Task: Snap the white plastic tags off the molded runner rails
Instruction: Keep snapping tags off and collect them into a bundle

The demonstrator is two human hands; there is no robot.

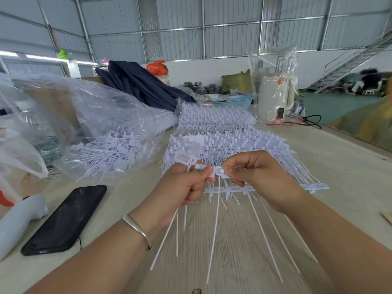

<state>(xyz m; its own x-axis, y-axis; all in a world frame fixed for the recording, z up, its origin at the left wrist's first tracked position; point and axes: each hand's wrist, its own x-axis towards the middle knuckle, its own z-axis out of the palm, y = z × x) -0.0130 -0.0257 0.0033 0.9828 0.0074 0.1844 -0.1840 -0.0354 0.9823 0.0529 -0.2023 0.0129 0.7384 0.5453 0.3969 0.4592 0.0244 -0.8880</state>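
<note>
Left hand (186,183) curled round a bunch of white tags (191,158), heads fanned above the fist, tails hanging below toward the worktop's near edge. Right hand (254,177) pinching 1 tag head (220,171) between thumb and fingers, touching the left thumb. Runner rail (275,186) partly hidden behind the right hand, its right end showing. Stacked rails (222,132) behind, toward the far edge; exact count impossible to tell. Loose tags (106,153) blurred inside a clear bag (74,115) at the left. Black phone (65,219) near the left edge. Bare worktop (339,166) at right, bounded by the right edge.
</note>
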